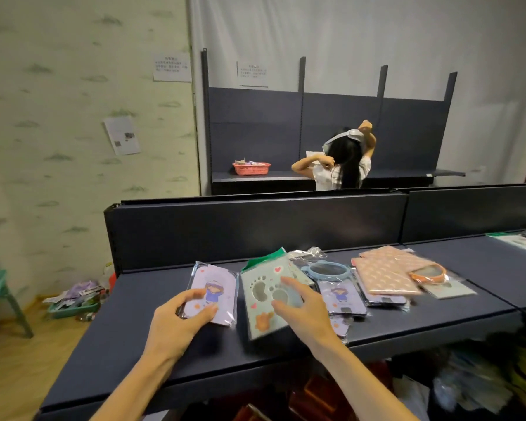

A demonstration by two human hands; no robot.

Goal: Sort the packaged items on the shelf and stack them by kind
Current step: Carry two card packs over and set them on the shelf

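On the dark shelf (134, 335) lie several packaged items. My left hand (176, 322) grips the lower edge of a purple packet with a cartoon girl (217, 287). My right hand (304, 311) rests with spread fingers on a pale green packet with footprint cut-outs (263, 294), which is tilted and blurred. To the right lie another purple girl packet (343, 297), a blue-rimmed mirror (328, 270), pink patterned packets (383, 275) and an orange-rimmed mirror (427, 273). One more purple packet (340, 325) peeks out beneath my right wrist.
A low back panel (255, 226) closes the shelf behind. More packets lie on the neighbouring shelf at far right (520, 240). A person stands at a farther shelf with a red basket (251, 168). A green stool (0, 296) and a tray of packets (73, 302) sit on the floor at left.
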